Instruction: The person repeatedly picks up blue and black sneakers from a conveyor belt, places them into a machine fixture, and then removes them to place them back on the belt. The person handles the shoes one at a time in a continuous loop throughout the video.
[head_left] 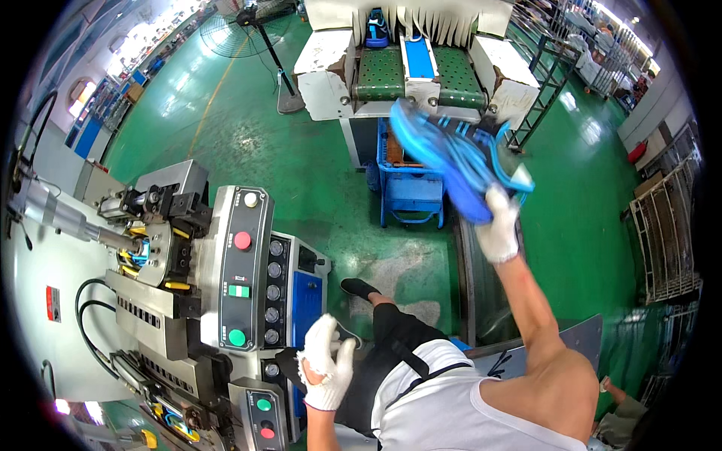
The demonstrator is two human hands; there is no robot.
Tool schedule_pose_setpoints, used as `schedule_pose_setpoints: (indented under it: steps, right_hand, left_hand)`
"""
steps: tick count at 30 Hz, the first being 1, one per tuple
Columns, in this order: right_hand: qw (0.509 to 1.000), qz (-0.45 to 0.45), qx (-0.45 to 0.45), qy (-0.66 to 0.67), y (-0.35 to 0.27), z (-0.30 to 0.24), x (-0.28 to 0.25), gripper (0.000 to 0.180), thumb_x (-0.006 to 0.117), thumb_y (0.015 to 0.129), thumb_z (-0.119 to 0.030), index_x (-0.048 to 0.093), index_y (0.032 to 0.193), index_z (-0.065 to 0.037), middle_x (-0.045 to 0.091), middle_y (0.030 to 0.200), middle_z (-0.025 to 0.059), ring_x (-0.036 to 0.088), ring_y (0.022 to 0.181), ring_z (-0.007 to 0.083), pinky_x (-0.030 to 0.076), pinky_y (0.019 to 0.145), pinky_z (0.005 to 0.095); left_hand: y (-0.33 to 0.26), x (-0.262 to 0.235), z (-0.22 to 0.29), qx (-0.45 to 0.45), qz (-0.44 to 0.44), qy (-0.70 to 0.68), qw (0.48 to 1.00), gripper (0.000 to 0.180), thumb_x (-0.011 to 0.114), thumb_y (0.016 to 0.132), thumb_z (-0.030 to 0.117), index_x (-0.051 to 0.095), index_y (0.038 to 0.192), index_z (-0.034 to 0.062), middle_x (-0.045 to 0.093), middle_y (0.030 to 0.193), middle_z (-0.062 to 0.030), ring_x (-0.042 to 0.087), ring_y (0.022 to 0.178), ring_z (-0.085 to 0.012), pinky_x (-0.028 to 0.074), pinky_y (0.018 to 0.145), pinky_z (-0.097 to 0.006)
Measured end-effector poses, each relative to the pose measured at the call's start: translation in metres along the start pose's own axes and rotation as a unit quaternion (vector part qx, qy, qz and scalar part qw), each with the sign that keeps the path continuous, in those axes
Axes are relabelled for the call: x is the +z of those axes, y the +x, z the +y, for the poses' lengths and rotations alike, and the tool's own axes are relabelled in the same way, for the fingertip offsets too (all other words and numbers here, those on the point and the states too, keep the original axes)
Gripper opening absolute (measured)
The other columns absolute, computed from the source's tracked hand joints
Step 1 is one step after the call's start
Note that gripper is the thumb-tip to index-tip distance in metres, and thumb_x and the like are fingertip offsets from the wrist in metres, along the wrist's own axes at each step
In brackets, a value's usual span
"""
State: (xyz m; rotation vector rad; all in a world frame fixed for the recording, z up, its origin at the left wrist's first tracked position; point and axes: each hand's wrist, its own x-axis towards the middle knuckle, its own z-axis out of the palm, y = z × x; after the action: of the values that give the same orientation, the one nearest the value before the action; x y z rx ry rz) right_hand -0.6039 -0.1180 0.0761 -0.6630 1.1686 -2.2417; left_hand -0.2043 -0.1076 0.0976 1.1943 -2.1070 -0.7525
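Observation:
A blue and black sneaker with a bright blue sole is held up in my gloved right hand, which grips it by one end. Motion blurs the shoe, and it hangs tilted in front of the conveyor's near end. My left hand, also in a white knitted glove, is raised beside the machine's control panels. Its thumb stands apart from its loosely bent fingers, and nothing shows in it. Nearest to it are the upper control panel with coloured buttons and the lower control panel.
A conveyor with green perforated belts carries another blue and black sneaker. Below it stands a blue cart. The machine's metal clamps are at left, a standing fan at upper left, and wire racks at right.

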Motion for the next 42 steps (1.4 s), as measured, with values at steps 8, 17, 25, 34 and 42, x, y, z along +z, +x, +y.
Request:
schedule_pose_setpoints:
  steps: [8,17,25,34,42]
  right_hand:
    - [0.871,0.160,-0.073,-0.459,0.302,0.034,-0.041,0.091,0.081,0.081,-0.063,0.061,0.145,-0.001,0.071,0.133,0.0168,0.067,0.122,0.0271,0.048,0.108,0.0382]
    - [0.695,0.138,0.031,-0.705,0.454,0.080,-0.044,0.114,0.062,0.079,-0.085,0.054,0.151,0.003,0.055,0.155,0.0250,0.054,0.144,0.0343,0.042,0.118,0.0421]
    - [0.753,0.076,-0.175,-0.630,0.383,0.112,0.012,0.093,0.066,0.093,-0.066,0.049,0.153,0.004,0.062,0.143,0.0282,0.058,0.136,0.0404,0.042,0.114,0.0449]
    - [0.847,-0.280,0.339,-0.299,-0.094,0.228,0.045,0.061,0.060,0.109,-0.017,0.035,0.160,0.005,0.046,0.161,0.0216,0.063,0.129,0.0323,0.059,0.101,0.0417]
    - [0.573,-0.715,0.323,-0.237,-0.276,0.182,0.175,0.059,0.061,0.108,-0.017,0.039,0.160,0.002,0.047,0.162,0.0172,0.063,0.127,0.0264,0.057,0.103,0.0389]
  left_hand:
    - [-0.071,0.030,-0.049,-0.155,-0.053,0.013,0.986,0.051,0.080,0.087,0.004,0.063,0.134,-0.0004,0.061,0.136,-0.0208,0.072,0.098,-0.0288,0.061,0.079,-0.035]
    - [-0.127,0.027,-0.063,-0.322,-0.039,0.091,0.942,0.044,0.070,0.098,0.016,0.062,0.139,0.0004,0.065,0.134,-0.0211,0.069,0.110,-0.0347,0.055,0.098,-0.042]
    - [-0.076,0.037,-0.042,-0.360,0.063,-0.006,0.931,0.038,0.068,0.095,0.008,0.066,0.133,0.0057,0.067,0.128,-0.0203,0.070,0.111,-0.0366,0.056,0.100,-0.044]
    - [-0.190,0.027,-0.055,-0.391,0.209,0.040,0.895,0.038,0.072,0.098,0.016,0.064,0.133,0.0036,0.067,0.128,-0.0190,0.071,0.110,-0.0334,0.058,0.093,-0.041]
    - [-0.428,0.111,-0.040,-0.658,0.480,0.039,0.578,0.036,0.073,0.095,0.014,0.066,0.127,0.0001,0.069,0.120,-0.0194,0.072,0.104,-0.0327,0.057,0.093,-0.041]
